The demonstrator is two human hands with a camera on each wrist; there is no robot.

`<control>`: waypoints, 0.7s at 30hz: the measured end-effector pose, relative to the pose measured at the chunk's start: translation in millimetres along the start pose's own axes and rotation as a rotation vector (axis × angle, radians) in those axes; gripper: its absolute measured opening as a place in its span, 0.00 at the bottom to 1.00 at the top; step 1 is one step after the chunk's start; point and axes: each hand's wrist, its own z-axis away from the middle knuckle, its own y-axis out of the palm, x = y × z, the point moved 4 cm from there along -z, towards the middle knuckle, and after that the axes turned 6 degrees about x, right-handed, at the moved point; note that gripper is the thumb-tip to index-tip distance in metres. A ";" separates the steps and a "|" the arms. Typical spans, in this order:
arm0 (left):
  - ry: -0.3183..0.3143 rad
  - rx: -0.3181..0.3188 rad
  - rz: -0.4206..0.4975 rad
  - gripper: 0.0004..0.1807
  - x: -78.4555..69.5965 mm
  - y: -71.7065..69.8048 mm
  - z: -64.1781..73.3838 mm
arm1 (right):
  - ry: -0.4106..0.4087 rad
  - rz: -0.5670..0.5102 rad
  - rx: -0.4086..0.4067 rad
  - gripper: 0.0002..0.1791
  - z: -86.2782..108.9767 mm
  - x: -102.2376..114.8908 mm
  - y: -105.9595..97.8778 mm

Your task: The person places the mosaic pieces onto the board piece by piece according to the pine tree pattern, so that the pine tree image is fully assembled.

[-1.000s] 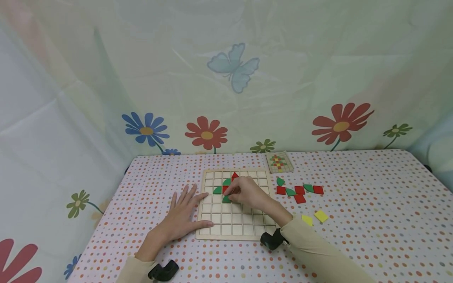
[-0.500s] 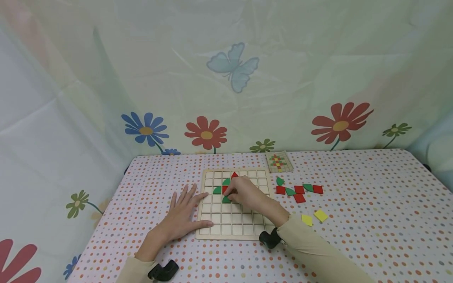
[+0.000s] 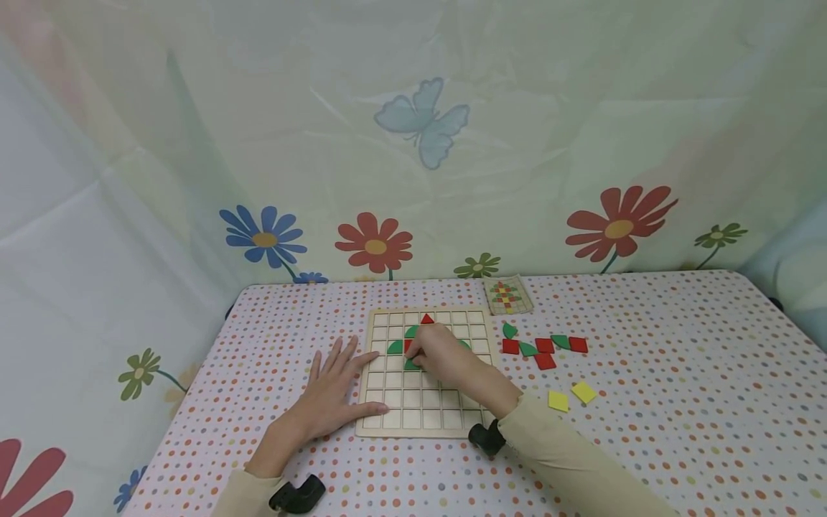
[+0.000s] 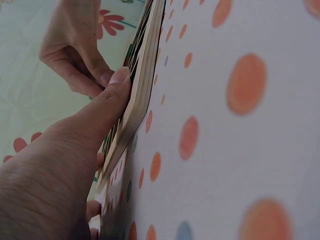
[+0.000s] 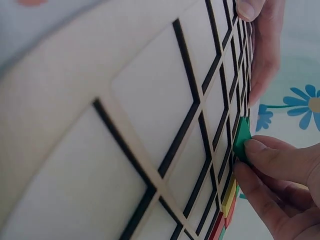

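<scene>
A wooden grid board [image 3: 410,418] lies on the dotted table. My right hand [image 3: 446,359] bends over its upper middle, thumb and fingers pinching a green quarter-round tile [image 5: 242,139] at the grid. Set in the board around it are a red triangle [image 3: 427,318], a green tile [image 3: 395,347] at the left, and a red tile [image 3: 408,346] partly behind the fingers. Yellow and red tiles also show below the pinched one in the right wrist view. With fingers spread, my left hand [image 3: 332,398] rests at the board's left side, its thumb [image 4: 112,95] on the edge.
Right of the board lie several loose red and green tiles, among them a red square [image 3: 545,361]. Two yellow squares [image 3: 584,392] sit nearer me. A pattern card [image 3: 508,295] showing a coloured tree shape lies beyond the board's far right corner.
My right wrist has turned and drifted slightly left, uncovering a green tile right of the hand. The fingertips stay at the same green tile. The left hand has not moved.
</scene>
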 end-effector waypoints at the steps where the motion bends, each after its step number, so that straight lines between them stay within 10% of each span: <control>1: 0.000 -0.001 -0.001 0.50 -0.1 0.0 0.0 | 0.004 0.008 -0.002 0.06 -0.3 0.5 0.4; 21: -0.006 -0.009 -0.019 0.50 0.6 2.0 -1.1 | -0.048 -0.023 0.034 0.10 49.7 -10.9 -11.8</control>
